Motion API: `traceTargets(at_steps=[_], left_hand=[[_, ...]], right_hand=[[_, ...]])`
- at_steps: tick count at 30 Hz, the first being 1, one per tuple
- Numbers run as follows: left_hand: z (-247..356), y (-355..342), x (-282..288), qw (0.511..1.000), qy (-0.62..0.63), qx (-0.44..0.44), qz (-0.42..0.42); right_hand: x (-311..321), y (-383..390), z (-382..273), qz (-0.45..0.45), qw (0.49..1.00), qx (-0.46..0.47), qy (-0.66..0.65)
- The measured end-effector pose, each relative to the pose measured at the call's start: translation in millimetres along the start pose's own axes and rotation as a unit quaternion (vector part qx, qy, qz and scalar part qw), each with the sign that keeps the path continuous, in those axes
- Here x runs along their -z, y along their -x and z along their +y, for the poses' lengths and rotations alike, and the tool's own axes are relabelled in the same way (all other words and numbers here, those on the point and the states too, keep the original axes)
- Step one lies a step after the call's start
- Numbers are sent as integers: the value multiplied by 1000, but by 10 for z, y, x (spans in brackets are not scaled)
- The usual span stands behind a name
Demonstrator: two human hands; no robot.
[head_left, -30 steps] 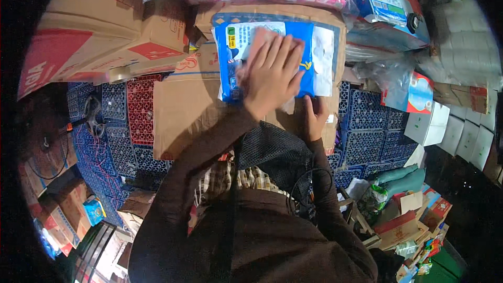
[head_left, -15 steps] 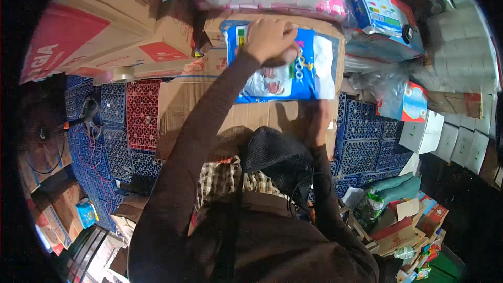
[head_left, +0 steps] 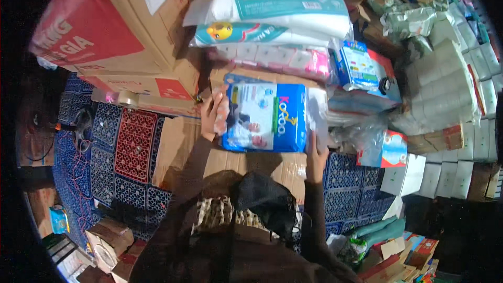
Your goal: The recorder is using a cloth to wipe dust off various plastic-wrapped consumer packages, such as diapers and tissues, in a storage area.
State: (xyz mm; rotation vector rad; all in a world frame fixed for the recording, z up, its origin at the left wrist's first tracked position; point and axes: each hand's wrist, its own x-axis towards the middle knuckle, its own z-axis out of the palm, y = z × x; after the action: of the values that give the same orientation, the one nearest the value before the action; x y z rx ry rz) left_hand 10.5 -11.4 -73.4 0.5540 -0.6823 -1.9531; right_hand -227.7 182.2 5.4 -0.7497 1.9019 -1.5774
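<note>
Blue pack [head_left: 291,126], contents hidden, over cardboard [head_left: 220,162]; left fingers [head_left: 211,109] and right fingers [head_left: 315,145] gripping its ends.

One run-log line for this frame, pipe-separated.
left hand: at left end of blue diaper pack | right hand: at its right end | pack: over cardboard box, printed face up

Pack [head_left: 264,120]: its underside was hidden from me.
Box [head_left: 222,163]: I saw it only partly, past pack and arms.
Left hand [head_left: 210,115]: its fingertips blurred.
Pinkish wad [head_left: 223,109]: too smeared for me to identify.
Right hand [head_left: 316,153]: I couldn't make out its grip.
Tall carton [head_left: 141,36]: my view's upper edge cut it off.
</note>
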Motion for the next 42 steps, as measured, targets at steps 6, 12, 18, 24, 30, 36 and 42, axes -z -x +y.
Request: traceTargets(at_steps=[6,12,18,24,30,36,42], left_hand=[[-57,108,56,905,-367,-186,106],[12,139,-41,943,-280,-150,102],[-37,129,-15,946,-276,-120,121],[6,95,41,931,-328,-134,86],[15,107,-14,947,-293,-117,67],[21,99,-9,942,-304,-108,91],[21,93,-30,936,-323,-103,94]], right_hand=[[538,276,-527,89,956,260,105],[1533,174,-1089,300,897,270,183],[2008,-451,-1340,366,878,246,186],[1460,-1452,-1278,341,885,264,-174],[191,-1999,-589,228,889,367,-150],[-123,-1638,336,33,990,64,-121],[784,-1896,501,96,981,21,-165]])
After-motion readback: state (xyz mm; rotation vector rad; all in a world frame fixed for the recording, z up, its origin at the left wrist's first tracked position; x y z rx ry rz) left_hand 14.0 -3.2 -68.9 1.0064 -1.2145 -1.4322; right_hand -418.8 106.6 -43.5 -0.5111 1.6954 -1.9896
